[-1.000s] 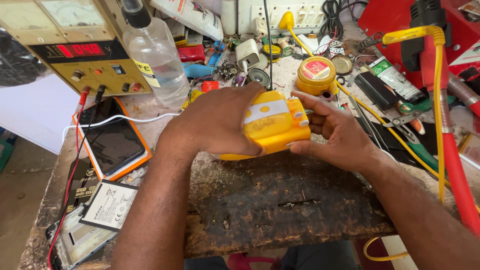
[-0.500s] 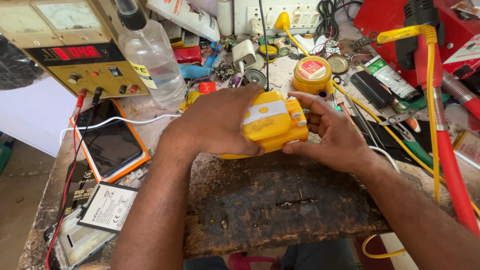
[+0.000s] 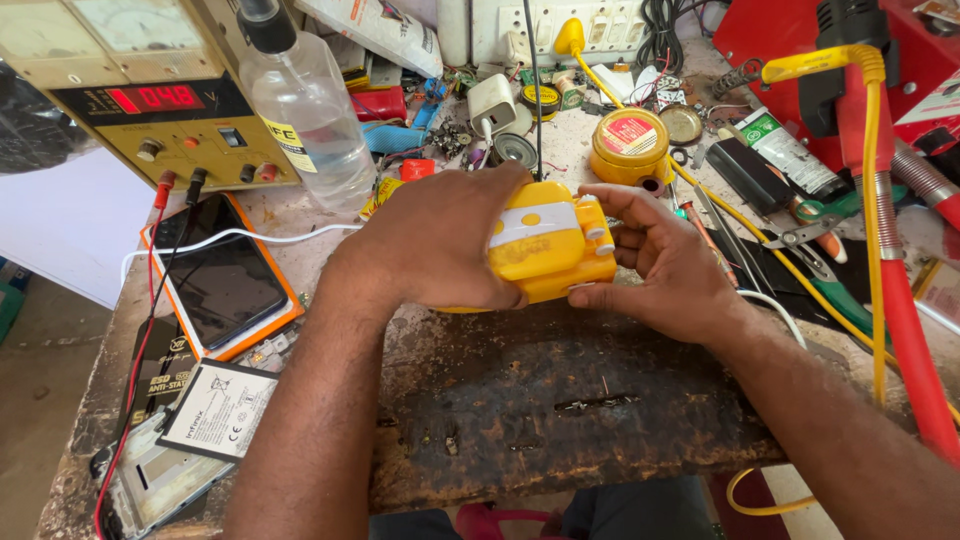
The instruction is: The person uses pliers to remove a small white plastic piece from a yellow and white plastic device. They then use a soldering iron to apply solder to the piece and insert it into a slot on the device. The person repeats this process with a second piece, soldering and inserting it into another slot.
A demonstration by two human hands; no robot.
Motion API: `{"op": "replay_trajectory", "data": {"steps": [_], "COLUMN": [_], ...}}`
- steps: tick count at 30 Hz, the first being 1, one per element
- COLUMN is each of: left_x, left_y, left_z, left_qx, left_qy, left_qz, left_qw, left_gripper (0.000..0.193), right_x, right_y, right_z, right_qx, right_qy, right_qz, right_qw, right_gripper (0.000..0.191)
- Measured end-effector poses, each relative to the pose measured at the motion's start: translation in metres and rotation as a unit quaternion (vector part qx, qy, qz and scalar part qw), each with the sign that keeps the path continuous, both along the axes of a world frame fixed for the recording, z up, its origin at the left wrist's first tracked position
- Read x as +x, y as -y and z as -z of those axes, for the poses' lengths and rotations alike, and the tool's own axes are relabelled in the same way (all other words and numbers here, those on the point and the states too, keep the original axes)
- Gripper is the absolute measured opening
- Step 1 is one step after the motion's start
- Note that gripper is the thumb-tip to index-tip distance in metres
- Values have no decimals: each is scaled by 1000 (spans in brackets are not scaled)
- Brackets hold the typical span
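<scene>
Both hands are gripping a yellow plastic device [image 3: 550,245] above the scarred worktop [image 3: 560,400]: left hand [image 3: 445,240] is wrapping its left end, right hand [image 3: 655,265] is pinching its right end. Its long axis is running left-right. Bare worktop is lying near; clutter is crowding far, including a round tin [image 3: 630,143].

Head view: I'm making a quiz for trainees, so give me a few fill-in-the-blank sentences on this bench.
Both hands, left hand and right hand, hold a ____ plastic device.
The phone with the orange case lies screen ____.
The clear plastic bottle has a ____ cap.
Missing: yellow; up; black
</scene>
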State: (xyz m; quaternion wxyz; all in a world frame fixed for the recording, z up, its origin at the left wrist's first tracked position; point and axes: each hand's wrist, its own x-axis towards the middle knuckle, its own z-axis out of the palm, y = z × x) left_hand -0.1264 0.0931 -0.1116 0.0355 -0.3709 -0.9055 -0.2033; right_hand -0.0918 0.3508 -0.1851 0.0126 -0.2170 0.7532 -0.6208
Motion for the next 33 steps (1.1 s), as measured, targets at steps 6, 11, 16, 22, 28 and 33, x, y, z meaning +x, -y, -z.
{"op": "replay_trajectory", "data": {"steps": [6, 11, 16, 22, 28, 33], "left_x": [-1, -5, -7, -7, -3, -3], "left_y": [0, -1, 0, 2, 4, 7], "left_z": [1, 7, 12, 10, 2, 0], "left_qx": [-21, -34, -27, -17, -50, -15], "left_qy": [22, 22, 14, 20, 92, 86], "left_qz": [-17, -19, -10, 1, -21, 2], "left_qw": [999, 999, 999, 1000, 994, 996], "left_gripper": [97, 108, 112, 114, 104, 110], "right_x": [0, 0, 4, 5, 4, 4], "right_y": [0, 1, 4, 2, 3, 2], "right_z": [-1, -4, -5, -6, -6, -8], "right_qx": [8, 45, 98, 76, 32, -55], "right_qy": [-3, -14, -40, -21, 32, 107], "right_qz": [12, 3, 51, 42, -14, -79], "right_qw": [1000, 999, 993, 996, 999, 990], "right_gripper": [92, 99, 96, 95, 101, 99]}}
